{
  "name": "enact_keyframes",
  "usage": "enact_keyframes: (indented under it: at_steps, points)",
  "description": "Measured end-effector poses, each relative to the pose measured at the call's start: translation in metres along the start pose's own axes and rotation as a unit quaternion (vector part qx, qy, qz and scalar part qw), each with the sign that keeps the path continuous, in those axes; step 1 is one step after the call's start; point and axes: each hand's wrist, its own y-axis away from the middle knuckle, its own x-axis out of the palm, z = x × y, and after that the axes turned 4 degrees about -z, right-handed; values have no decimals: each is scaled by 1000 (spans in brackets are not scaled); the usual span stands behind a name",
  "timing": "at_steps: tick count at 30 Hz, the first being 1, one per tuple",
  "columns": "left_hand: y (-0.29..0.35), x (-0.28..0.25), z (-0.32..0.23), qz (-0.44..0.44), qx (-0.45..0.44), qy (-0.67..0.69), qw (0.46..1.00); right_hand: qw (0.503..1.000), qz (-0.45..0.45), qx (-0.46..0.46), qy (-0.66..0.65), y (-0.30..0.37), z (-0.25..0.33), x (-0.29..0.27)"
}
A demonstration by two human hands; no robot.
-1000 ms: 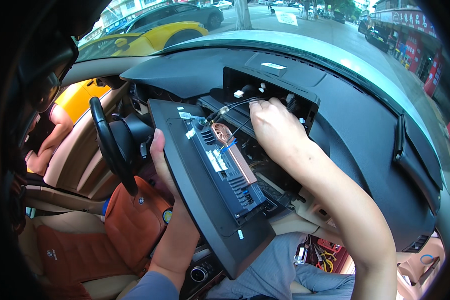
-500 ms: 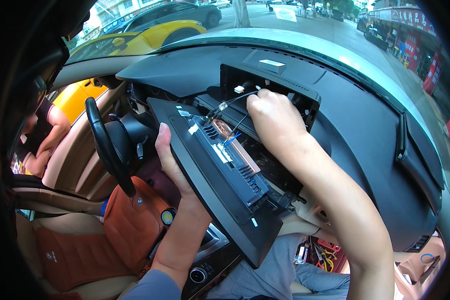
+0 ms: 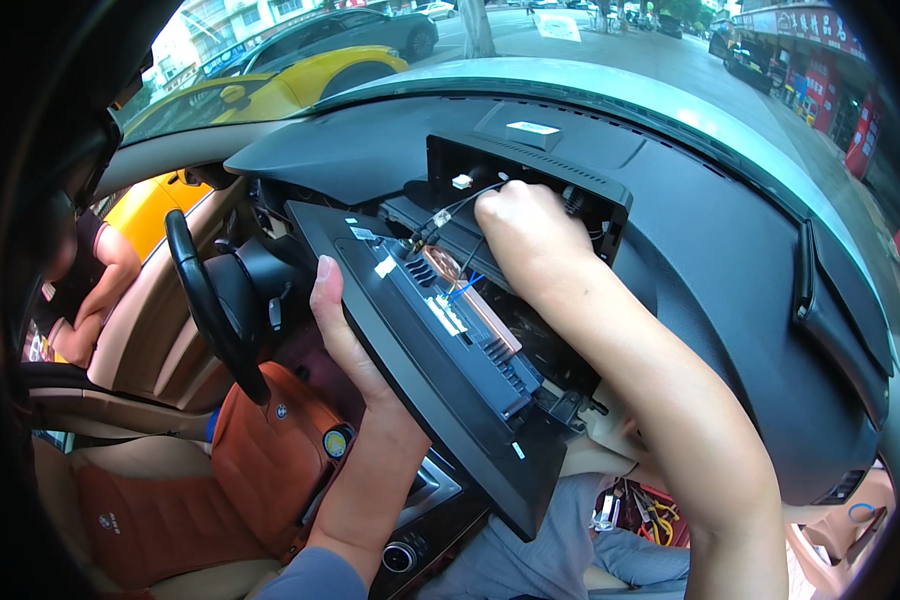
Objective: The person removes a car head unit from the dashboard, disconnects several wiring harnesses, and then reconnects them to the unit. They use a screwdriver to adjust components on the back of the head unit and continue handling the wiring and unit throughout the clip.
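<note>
My left hand [image 3: 348, 340] supports a black car display unit [image 3: 515, 470] by its lower edge, thumb up along the side. The unit is tilted with its back toward me, showing a dark finned housing, a copper-coloured strip [image 3: 490, 320], white sockets and thin blue wires [image 3: 465, 288]. My right hand [image 3: 530, 225] is closed inside the black frame [image 3: 618, 190] on the dashboard; what its fingers grip is hidden. A black cable [image 3: 460, 205] with a connector runs from the unit up beside that hand. A white plug [image 3: 462, 181] sits in the frame's opening.
The steering wheel [image 3: 205, 300] stands to the left, above a brown and beige seat [image 3: 160, 510]. Tools with yellow handles [image 3: 660, 525] lie in a red case at the lower right. Another person's arm [image 3: 110, 280] shows at the open driver's door.
The whole view has shifted slightly. My left hand keeps its hold on the display unit, and my right hand stays in the frame, its fist turned a little.
</note>
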Motion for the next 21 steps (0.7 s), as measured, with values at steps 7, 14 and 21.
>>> enact_keyframes:
  at_steps: [7, 14, 21]
  points:
    - [1, -9, 4, 105, -42, 105, 988, 999, -47, -12, -9, 16, -1, 1]
    - [-5, -18, 7, 107, -34, 119, 987, 998, -29, -41, 48, 9, 3, 6]
    - [-4, -22, 11, 104, -45, 128, 985, 998, 16, -37, -38, -3, -8, 5]
